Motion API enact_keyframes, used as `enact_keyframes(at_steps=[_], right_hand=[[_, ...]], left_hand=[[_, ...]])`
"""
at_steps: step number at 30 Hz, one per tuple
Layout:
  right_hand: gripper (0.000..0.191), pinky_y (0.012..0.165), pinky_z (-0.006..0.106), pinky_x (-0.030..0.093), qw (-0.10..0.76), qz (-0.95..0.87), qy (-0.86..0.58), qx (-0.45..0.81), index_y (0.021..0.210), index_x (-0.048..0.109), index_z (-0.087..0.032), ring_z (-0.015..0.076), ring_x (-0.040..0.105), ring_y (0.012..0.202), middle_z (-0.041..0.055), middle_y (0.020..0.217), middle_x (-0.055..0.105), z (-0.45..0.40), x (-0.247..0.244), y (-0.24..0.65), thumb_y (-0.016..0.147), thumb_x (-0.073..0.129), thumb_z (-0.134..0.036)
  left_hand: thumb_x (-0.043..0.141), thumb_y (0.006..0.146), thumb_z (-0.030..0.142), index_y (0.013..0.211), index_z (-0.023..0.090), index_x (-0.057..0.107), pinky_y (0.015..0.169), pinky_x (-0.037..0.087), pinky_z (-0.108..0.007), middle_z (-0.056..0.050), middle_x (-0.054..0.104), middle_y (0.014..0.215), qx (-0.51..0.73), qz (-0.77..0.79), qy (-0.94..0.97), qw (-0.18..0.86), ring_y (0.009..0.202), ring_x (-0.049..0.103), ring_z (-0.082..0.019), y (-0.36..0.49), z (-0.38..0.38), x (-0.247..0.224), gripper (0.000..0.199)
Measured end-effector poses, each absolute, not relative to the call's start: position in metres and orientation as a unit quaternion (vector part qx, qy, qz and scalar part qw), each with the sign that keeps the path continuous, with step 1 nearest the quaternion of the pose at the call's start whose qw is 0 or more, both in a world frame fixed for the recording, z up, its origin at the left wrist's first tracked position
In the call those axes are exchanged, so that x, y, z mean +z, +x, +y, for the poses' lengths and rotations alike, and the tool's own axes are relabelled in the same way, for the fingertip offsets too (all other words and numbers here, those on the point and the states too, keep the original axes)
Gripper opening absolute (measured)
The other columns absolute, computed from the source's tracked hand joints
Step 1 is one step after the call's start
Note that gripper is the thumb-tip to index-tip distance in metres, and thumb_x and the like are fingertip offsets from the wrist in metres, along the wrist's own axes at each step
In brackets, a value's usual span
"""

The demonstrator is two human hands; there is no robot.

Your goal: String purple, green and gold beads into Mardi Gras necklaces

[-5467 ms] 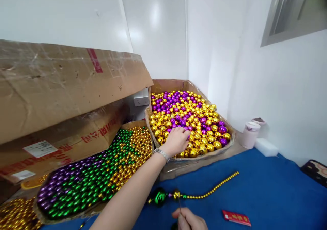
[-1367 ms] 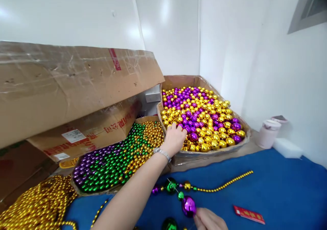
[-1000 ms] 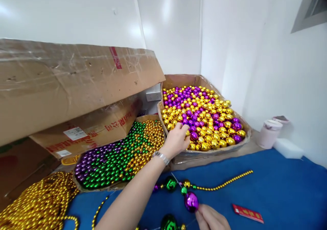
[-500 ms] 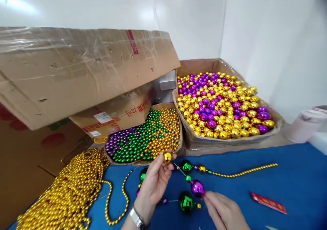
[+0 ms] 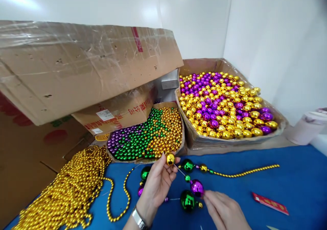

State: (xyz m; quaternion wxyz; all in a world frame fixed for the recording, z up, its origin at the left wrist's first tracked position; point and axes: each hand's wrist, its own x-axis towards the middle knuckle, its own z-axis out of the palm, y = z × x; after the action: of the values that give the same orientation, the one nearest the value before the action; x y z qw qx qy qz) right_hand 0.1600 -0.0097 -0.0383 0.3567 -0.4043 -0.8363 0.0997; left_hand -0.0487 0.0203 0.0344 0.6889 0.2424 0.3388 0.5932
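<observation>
My left hand (image 5: 161, 177), with a watch at its wrist, pinches a shiny gold ball (image 5: 170, 159) between thumb and fingers. A thin string runs from that ball down to a small green bead (image 5: 187, 178) and a large purple ball (image 5: 197, 188). The fingertips of my right hand (image 5: 222, 206) are closed at the purple ball's lower right side. Below the string lies a large green ball (image 5: 187, 200) beside a small gold bead. Another green ball (image 5: 188, 165) joins a gold bead strand (image 5: 245, 171) stretching right. More green and purple balls sit partly behind my left wrist.
A heap of gold bead strands (image 5: 63, 189) covers the left of the blue cloth (image 5: 255, 189). Behind are a box of small beads (image 5: 145, 138) and a box of gold and purple balls (image 5: 222, 104). A red packet (image 5: 270, 203) lies right; a pale pink container (image 5: 306, 128) stands beyond.
The whole view has shifted slightly, with the scene a little further right. The gold ball in my left hand and the purple ball at my right hand are slightly closer together.
</observation>
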Motion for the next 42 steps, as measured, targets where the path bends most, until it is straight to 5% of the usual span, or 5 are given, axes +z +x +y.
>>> enact_keyframes(at_steps=[27,33,42], right_hand=[[0.027,0.065,0.024,0.053,0.331,-0.834,-0.437,0.065,0.093,0.062,-0.021,0.0182,0.069,0.072,0.0062,0.081,0.071,-0.007,-0.054,0.16,0.092,0.035,-0.021],[0.026,0.068,0.026,0.053,0.327,-0.841,-0.421,0.096,0.086,0.061,-0.022,0.0197,0.069,0.076,0.0072,0.082,0.071,-0.009,-0.054,0.161,0.092,0.035,-0.021],[0.041,0.061,0.022,0.049,0.324,-0.729,-0.45,0.402,0.136,0.029,-0.023,0.0142,0.064,0.064,0.0,0.075,0.065,-0.013,-0.057,0.156,0.095,0.027,-0.029]], left_hand=[[0.062,0.082,0.026,0.107,0.016,0.062,0.079,0.047,-0.031,-0.012,0.065,0.104,0.596,0.386,0.34,0.617,0.088,0.062,-0.02,-0.031,0.006,0.024,0.027],[0.061,0.082,0.03,0.106,0.016,0.063,0.074,0.047,-0.029,-0.011,0.064,0.098,0.574,0.4,0.338,0.63,0.086,0.059,-0.019,-0.033,0.004,0.018,0.028],[0.062,0.081,0.032,0.106,0.017,0.063,0.075,0.046,-0.029,-0.01,0.063,0.098,0.574,0.435,0.361,0.592,0.088,0.057,-0.02,-0.032,0.002,0.016,0.029]])
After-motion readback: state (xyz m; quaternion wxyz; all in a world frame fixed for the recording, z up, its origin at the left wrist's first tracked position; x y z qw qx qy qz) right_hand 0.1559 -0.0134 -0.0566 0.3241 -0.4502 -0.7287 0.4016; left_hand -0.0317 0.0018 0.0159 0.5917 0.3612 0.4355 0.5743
